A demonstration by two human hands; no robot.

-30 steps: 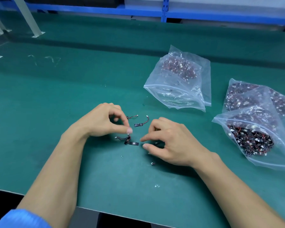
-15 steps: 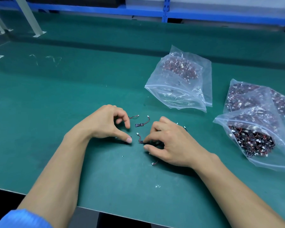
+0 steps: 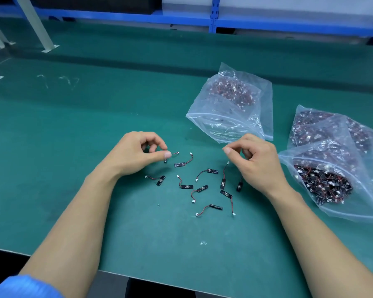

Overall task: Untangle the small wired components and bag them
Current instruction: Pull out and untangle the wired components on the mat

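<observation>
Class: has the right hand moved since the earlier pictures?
Yes. The right hand has shifted rightward and farther up the table, toward the front right bag.

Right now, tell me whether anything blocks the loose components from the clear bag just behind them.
Nothing visible does: bare mat lies between the loose components and the clear bag. The right hand hangs beside that path, near the bag's front corner.

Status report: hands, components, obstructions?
Left hand pinches one component. Right hand curled, hold unclear. Other components loose on mat, untangled. Nearest bag unobstructed.
</observation>
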